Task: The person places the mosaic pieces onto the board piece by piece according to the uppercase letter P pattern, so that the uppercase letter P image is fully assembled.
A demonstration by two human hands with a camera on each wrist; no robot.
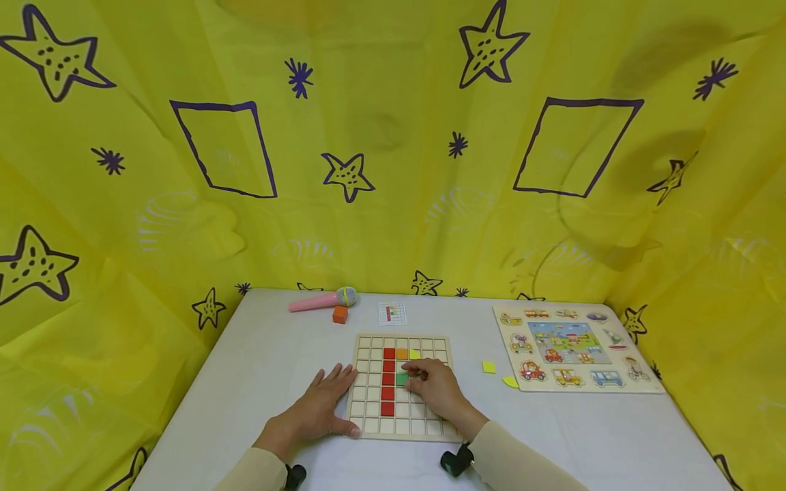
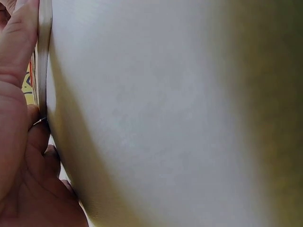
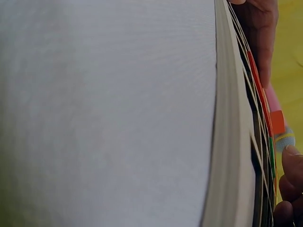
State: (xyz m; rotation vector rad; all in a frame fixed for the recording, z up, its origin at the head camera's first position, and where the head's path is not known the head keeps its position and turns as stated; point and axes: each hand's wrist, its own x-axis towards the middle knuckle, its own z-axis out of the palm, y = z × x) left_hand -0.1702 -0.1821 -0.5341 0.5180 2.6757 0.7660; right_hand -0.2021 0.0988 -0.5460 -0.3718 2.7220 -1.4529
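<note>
A wooden grid board lies on the table, with red square tiles in one column. An orange tile, a yellow tile and a green tile also sit in its cells. My left hand rests with spread fingers at the board's left side, its thumb at the near-left corner. Over the board's middle is my right hand, fingers bent, thumb and fingertips close around the green tile. Whether they pinch anything is hidden. The right wrist view shows the right thumb just above the board edge.
Beyond the board lie a pink toy microphone, an orange cube and a small pattern card. To the right are a yellow square, a yellow curved piece and a vehicle puzzle board. Yellow curtains surround the table.
</note>
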